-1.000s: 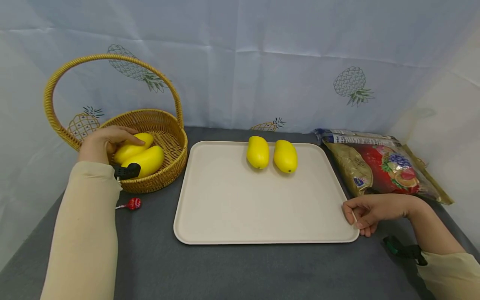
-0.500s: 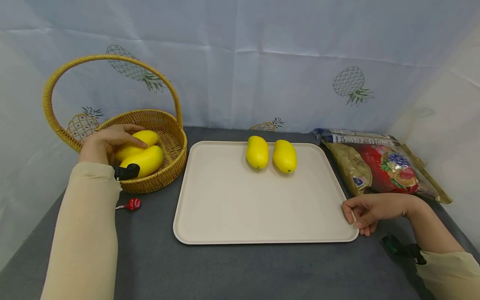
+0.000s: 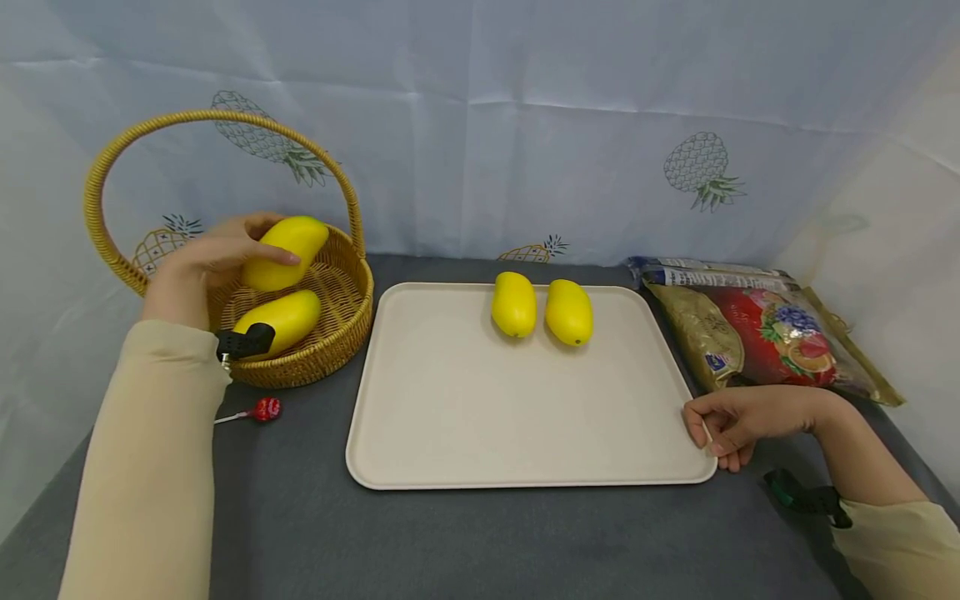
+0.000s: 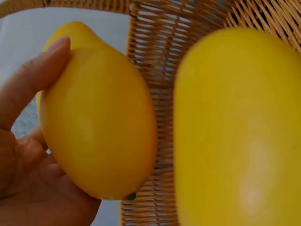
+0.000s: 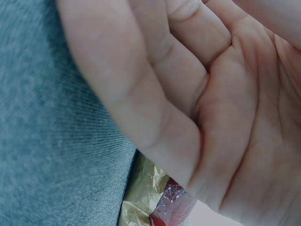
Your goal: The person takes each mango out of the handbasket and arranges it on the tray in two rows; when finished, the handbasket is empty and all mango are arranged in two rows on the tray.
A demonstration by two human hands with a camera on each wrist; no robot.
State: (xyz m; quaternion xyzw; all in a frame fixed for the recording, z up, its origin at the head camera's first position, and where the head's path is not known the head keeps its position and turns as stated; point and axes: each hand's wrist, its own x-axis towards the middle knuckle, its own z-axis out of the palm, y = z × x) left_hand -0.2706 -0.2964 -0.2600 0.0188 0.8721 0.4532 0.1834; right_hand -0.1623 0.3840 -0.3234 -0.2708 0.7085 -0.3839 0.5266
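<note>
My left hand (image 3: 213, 250) holds a yellow mango (image 3: 292, 246) over the wicker basket (image 3: 351, 337), thumb on one side and fingers beneath. In the left wrist view this mango (image 4: 101, 117) sits against the palm, apart from a second mango (image 4: 240, 127). That second mango (image 3: 288, 318) lies inside the basket, partly behind a black wrist strap. Two more mangoes stand side by side on the beige tray, the left mango (image 3: 514, 304) and the right mango (image 3: 569, 312). My right hand (image 3: 738, 421) pinches the right rim of the tray (image 3: 487, 417) near its front corner.
A red lollipop (image 3: 267, 408) lies on the grey tabletop (image 3: 480, 542) before the basket. Shiny packaged bags (image 3: 772, 329) lie right of the tray. The basket's tall arched handle (image 3: 225, 117) rises over the left hand. A pineapple-print cloth (image 3: 585, 133) hangs behind.
My left hand has lifted one mango up from beside the other in the basket. The second mango now shows more fully. My right hand stays on the tray rim.
</note>
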